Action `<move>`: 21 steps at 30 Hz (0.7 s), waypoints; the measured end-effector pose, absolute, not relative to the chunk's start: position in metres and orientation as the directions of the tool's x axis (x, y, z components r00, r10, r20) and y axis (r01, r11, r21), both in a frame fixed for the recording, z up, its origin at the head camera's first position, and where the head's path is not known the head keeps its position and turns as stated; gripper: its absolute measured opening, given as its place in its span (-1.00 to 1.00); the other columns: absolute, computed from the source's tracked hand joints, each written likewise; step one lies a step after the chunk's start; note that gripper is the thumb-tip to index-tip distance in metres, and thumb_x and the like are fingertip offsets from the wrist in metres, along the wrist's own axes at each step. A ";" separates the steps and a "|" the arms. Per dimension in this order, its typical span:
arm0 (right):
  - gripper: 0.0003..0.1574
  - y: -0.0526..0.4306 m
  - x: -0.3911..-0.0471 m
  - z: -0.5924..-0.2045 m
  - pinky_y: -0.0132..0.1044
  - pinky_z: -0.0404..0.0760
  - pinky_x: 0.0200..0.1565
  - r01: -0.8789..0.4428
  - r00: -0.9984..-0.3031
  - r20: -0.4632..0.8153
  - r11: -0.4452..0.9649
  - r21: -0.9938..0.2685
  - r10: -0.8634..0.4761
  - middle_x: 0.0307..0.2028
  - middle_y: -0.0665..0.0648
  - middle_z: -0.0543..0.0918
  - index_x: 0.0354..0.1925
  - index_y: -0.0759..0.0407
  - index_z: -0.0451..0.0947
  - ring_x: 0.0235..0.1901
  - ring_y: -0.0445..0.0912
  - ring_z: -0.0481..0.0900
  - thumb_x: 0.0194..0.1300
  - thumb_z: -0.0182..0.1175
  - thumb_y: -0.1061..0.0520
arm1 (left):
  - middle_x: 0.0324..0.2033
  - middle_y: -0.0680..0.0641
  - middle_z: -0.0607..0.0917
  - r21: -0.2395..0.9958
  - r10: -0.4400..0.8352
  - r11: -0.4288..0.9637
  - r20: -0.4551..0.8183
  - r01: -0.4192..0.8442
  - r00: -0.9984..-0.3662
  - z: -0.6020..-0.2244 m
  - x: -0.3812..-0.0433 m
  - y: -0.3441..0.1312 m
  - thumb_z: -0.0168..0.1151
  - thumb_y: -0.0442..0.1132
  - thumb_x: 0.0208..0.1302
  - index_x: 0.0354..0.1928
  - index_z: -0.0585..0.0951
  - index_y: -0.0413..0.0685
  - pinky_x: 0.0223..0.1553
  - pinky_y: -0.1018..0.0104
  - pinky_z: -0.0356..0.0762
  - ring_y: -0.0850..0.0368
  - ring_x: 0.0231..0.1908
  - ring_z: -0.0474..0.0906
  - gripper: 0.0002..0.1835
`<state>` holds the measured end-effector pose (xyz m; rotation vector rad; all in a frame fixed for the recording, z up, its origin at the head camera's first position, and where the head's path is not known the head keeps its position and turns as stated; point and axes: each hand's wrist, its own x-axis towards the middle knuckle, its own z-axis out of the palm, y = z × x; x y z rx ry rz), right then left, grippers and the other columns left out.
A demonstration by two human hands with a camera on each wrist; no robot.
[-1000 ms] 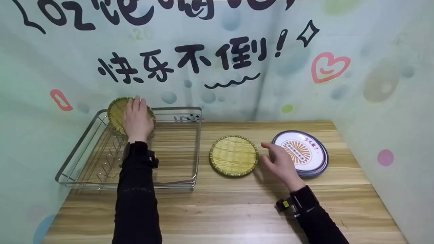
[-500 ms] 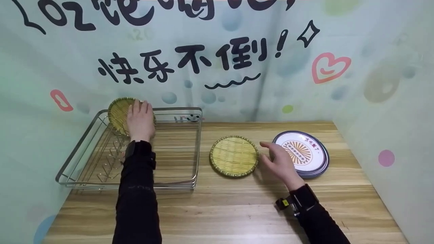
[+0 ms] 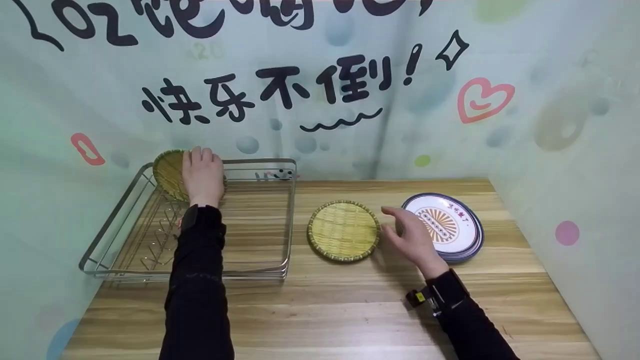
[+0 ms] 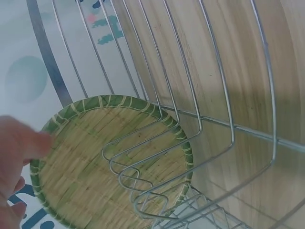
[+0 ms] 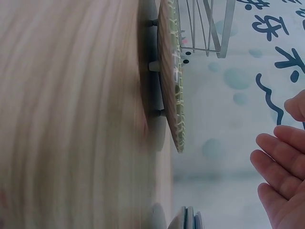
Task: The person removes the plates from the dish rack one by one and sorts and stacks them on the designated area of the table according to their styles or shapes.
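A round woven bamboo tray [image 3: 170, 175] with a green bound rim leans in the back left of the wire dish rack [image 3: 291, 215]. In the left wrist view the rack's bent wires cross this tray's face. My left hand [image 3: 204, 176] lies over its right side in the head view, fingers extended at the upper rim; the blurred thumb [image 4: 35, 144] overlaps the rim. On the table sits a second bamboo tray [image 3: 344, 231], raised on short feet [image 5: 153, 66]. Just right of it hovers my right hand [image 3: 412, 240], fingers loose and holding nothing, partly covering the plates behind.
White plates [image 3: 445, 220] with blue rims are stacked at the right of the wooden table [image 3: 320, 320]. Printed cloth [image 3: 350, 145] hangs close behind the rack and along both sides. Upright wire dividers [image 3: 160, 240] stand in the rack's left half.
The tray in the rack has tilted, its top edge dropping and shifting slightly left. My left hand first slid right, then a little back left. The right hand has stayed in place.
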<state>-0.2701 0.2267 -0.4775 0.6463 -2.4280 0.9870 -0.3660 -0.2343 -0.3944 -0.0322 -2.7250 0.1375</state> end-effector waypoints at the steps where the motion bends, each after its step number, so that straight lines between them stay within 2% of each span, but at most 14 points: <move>1: -0.51 0.227 -0.270 -0.478 0.07 0.43 0.23 -0.569 -0.792 0.554 0.637 -0.520 -0.255 0.07 0.28 0.64 0.13 0.34 0.55 0.11 0.19 0.55 0.22 0.33 0.29 | 0.10 -0.38 0.45 -0.082 0.038 0.997 0.441 0.002 -0.897 -0.395 -0.366 -0.236 -0.02 -0.55 0.38 0.05 0.54 -0.47 0.44 -0.12 -0.02 -0.32 0.29 0.22 -0.73; 5: -0.52 0.227 -0.270 -0.477 0.07 0.44 0.22 -0.567 -0.792 0.557 0.638 -0.521 -0.249 0.06 0.28 0.65 0.12 0.34 0.55 0.10 0.19 0.56 0.23 0.33 0.27 | 0.03 -0.40 0.49 -0.032 0.017 0.999 0.499 0.001 -0.866 -0.394 -0.363 -0.243 -0.04 -0.60 0.38 -0.02 0.57 -0.48 0.40 -0.07 0.11 -0.34 0.20 0.32 -0.76; 11: -0.52 0.225 -0.271 -0.474 0.08 0.43 0.22 -0.584 -0.782 0.569 0.621 -0.523 -0.255 0.07 0.29 0.64 0.12 0.35 0.55 0.10 0.20 0.56 0.22 0.33 0.29 | -0.03 -0.40 0.53 -0.007 -0.017 1.000 0.477 -0.023 -0.879 -0.387 -0.361 -0.248 0.03 -0.63 0.31 -0.07 0.58 -0.42 0.36 -0.07 0.19 -0.36 0.13 0.36 -0.78; 21: -0.40 0.216 -0.273 -0.462 0.06 0.40 0.26 -0.618 -0.763 0.574 0.598 -0.510 -0.299 0.15 0.34 0.58 0.24 0.36 0.47 0.16 0.22 0.50 0.26 0.32 0.24 | -0.07 -0.41 0.59 0.027 -0.032 0.999 0.466 -0.023 -0.884 -0.385 -0.357 -0.252 0.03 -0.60 0.35 -0.05 0.59 -0.41 0.31 -0.07 0.27 -0.36 0.09 0.41 -0.77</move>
